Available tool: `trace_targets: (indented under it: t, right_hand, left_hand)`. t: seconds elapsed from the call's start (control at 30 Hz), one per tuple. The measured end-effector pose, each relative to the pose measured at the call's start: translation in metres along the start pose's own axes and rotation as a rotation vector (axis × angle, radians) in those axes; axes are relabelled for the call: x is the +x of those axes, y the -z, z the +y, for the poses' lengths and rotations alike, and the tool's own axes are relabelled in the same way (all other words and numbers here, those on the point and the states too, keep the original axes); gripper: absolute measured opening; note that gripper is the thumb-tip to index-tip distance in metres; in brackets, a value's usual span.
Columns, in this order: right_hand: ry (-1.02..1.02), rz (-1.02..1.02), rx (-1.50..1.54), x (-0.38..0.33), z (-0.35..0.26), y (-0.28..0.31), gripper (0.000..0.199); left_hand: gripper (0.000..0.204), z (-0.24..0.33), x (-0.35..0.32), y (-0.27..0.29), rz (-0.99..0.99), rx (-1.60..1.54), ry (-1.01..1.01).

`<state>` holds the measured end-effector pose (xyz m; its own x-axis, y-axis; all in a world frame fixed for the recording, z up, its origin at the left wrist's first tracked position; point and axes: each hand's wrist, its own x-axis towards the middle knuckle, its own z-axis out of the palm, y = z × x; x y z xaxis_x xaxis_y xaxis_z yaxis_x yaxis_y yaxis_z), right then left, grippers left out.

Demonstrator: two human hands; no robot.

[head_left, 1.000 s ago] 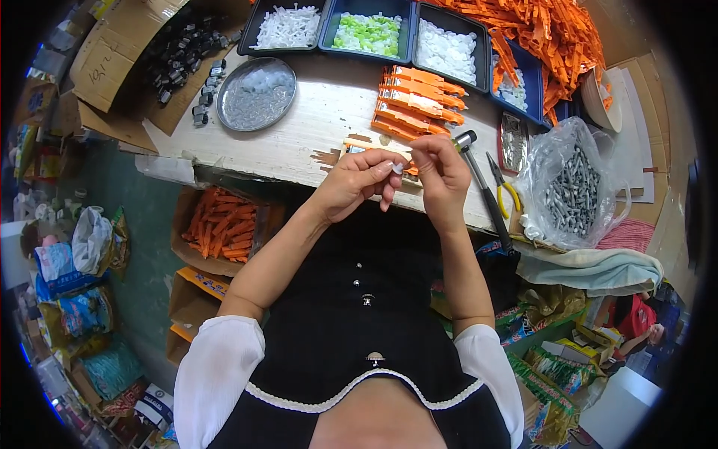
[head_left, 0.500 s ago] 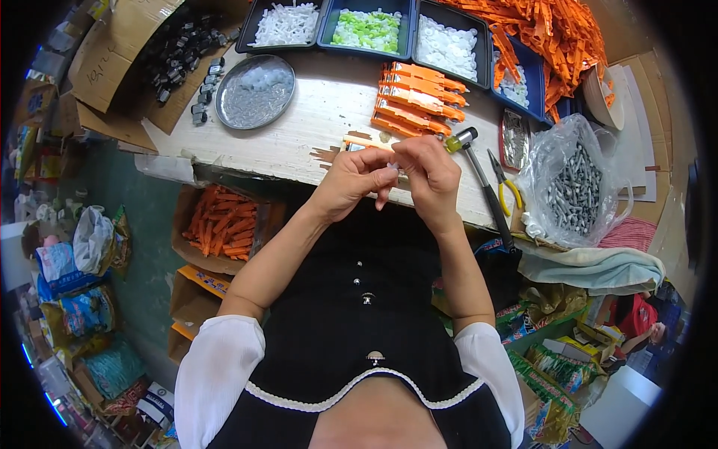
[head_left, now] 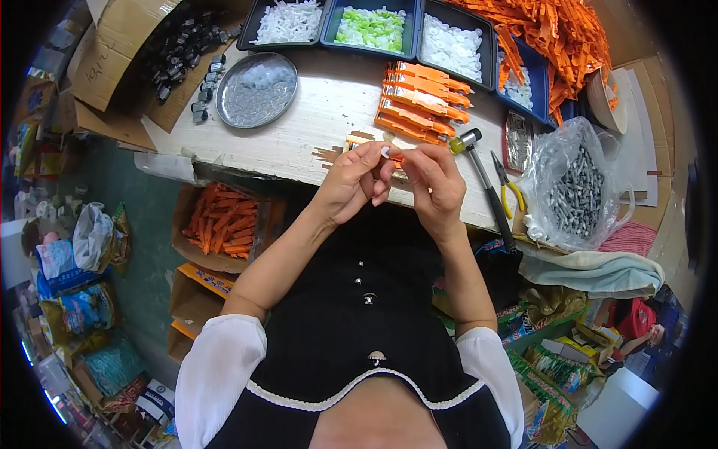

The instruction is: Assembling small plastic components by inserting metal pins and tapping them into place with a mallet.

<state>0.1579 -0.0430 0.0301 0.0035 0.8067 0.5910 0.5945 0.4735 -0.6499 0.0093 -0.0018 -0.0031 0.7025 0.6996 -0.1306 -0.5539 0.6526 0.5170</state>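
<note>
Head view — scuffed white bench [head_left: 318, 101], green floor [head_left: 142, 232] at left — left hand [head_left: 351, 183] pinches a white piece [head_left: 385, 151], right hand [head_left: 436, 187], grip unclear.

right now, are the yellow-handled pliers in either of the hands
No, the pliers lie on the bench to the right of the hammer, apart from both the left hand and the right hand.

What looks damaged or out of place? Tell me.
The white benchtop has a ragged brown patch beyond the left hand, seemingly worn. Orange pieces lie in the rightmost blue tray with white parts, perhaps spilled from the heap alongside.
</note>
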Motion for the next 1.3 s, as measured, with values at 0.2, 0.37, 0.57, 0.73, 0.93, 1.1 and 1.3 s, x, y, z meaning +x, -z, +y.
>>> trace_targets:
  t: [0.2, 0.37, 0.57, 0.73, 0.93, 1.1, 1.3]
  right_hand:
    - [-0.006, -0.023, -0.087, 0.000, 0.005, -0.007, 0.017]
    - [0.012, -0.021, -0.107, 0.000, 0.009, -0.012, 0.016]
    - [-0.049, -0.051, -0.088, 0.001, 0.010, -0.005, 0.013]
    - [0.010, -0.185, -0.218, 0.004, 0.020, 0.002, 0.010]
    - [0.031, -0.375, -0.375, 0.005, 0.031, 0.003, 0.008]
    - [0.037, -0.479, -0.430, 0.009, 0.035, -0.004, 0.008]
    - [0.061, -0.599, -0.474, 0.018, 0.036, -0.005, 0.010]
  left_hand:
    - [0.030, -0.005, 0.002, -0.006, 0.083, 0.006, 0.015]
    - [0.031, -0.011, 0.003, -0.007, 0.153, 0.021, -0.037]
    - [0.032, -0.003, -0.002, -0.006, 0.229, 0.249, -0.141]
    - [0.026, 0.011, -0.002, 0.006, 0.302, 0.516, -0.307]
    - [0.015, 0.018, 0.000, 0.020, 0.208, 1.660, -0.803]
    - [0.014, 0.006, 0.007, 0.023, 0.185, 1.683, -0.750]
    - [0.014, 0.000, 0.014, 0.030, 0.160, 1.704, -0.750]
